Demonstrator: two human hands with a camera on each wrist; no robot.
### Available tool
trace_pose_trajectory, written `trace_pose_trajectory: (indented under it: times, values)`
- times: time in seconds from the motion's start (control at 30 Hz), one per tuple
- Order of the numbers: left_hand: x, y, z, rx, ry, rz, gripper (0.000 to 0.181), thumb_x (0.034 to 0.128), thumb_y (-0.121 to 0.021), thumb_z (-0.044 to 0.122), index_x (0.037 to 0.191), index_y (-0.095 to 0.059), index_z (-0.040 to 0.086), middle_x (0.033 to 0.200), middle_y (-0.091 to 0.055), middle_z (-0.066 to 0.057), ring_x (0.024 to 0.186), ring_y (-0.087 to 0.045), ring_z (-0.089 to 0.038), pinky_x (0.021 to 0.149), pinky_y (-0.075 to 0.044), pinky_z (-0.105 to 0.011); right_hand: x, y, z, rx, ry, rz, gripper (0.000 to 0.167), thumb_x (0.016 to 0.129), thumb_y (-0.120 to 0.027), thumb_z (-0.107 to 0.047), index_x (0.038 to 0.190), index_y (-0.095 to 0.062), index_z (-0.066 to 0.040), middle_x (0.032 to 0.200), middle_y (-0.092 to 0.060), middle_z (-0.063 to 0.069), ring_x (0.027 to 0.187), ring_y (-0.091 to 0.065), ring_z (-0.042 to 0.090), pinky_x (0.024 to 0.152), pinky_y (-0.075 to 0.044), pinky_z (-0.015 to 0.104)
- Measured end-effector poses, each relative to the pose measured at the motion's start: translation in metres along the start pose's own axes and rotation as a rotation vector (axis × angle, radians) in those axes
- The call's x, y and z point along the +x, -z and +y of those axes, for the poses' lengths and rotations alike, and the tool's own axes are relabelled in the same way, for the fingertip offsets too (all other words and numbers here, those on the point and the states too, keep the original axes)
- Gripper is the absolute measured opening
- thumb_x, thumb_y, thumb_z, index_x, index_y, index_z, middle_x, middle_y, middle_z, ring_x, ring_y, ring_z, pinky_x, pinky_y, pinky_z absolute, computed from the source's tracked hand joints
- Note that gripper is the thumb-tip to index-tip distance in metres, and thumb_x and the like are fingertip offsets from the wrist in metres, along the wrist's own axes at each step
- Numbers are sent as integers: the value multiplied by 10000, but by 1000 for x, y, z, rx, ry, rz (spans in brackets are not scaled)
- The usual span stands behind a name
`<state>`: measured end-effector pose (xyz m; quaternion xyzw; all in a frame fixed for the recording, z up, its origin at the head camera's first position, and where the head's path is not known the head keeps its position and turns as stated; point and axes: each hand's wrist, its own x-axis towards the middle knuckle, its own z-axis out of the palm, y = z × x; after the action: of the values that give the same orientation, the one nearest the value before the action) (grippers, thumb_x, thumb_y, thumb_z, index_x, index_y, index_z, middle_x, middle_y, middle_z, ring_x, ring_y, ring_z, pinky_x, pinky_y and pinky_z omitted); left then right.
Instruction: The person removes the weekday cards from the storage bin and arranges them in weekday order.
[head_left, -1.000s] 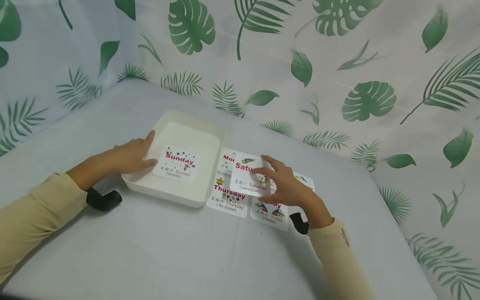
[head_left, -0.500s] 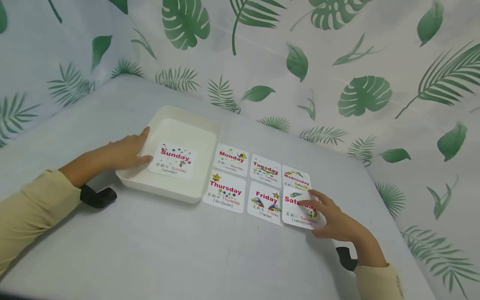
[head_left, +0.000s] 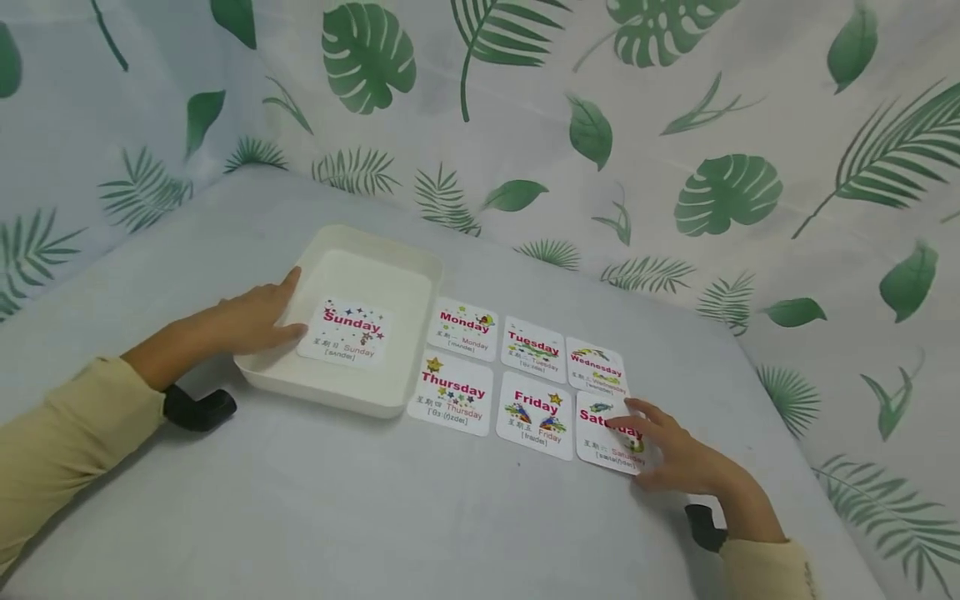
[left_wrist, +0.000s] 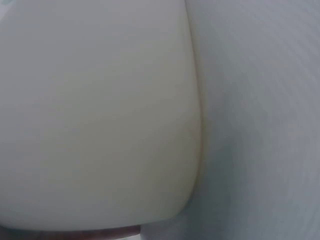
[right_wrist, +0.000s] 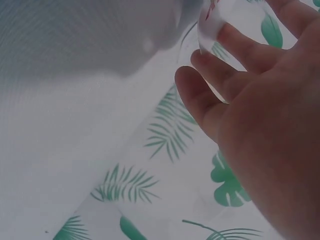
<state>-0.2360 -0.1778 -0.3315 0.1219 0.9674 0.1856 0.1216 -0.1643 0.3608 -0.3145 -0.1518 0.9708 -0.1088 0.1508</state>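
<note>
My left hand [head_left: 255, 318] grips the left side of a cream plastic tray [head_left: 330, 395], the thumb over its rim and inside. Flat in the tray lies a white "Sunday" card [head_left: 345, 333]. My right hand [head_left: 686, 454] holds a "Saturday" card [head_left: 603, 437] by its right side, at the right end of the front row. Left of it lie the "Friday" card [head_left: 534, 417] and the "Thursday" card [head_left: 452, 398]. Behind them are the "Monday" card [head_left: 462, 329], "Tuesday" card [head_left: 534, 350] and "Wednesday" card [head_left: 596, 367]. The tray wall [left_wrist: 110, 125] fills much of the left wrist view.
A pale cloth covers the table [head_left: 420, 508]. Behind and to the right stands a white curtain [head_left: 525, 133] printed with green leaves. Black wrist mounts show under the left wrist [head_left: 198, 408] and the right wrist [head_left: 705, 527].
My right hand has carried the Saturday card rightward from above the other cards, down to the spot right of Friday and in front of Wednesday. The left hand stays on the tray.
</note>
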Motion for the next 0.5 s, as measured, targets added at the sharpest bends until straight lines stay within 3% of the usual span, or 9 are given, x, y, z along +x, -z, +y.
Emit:
trace_pose_trajectory:
  times: [0.27, 0.5]
  values:
    - [-2, 9, -1, 5, 7, 19, 867, 927, -461, 366, 1414, 107, -72, 1389, -192, -404, 1277, -202, -543, 904, -192, -765, 5, 9, 0, 13, 37, 3, 659, 701, -702, -89, 1290, -471, -273, 1486, -153, 108, 1288, -217, 436, 872, -388, 628]
    - [0, -3, -1, -6, 16, 0, 873, 921, -469, 388, 1423, 86, -61, 1399, -186, -393, 1282, -197, -537, 913, -177, -763, -2, 2, 5, 65, 3, -37, 676, 695, -745, -156, 1302, -466, -265, 1498, -114, 123, 1293, -195, 448, 887, -376, 648]
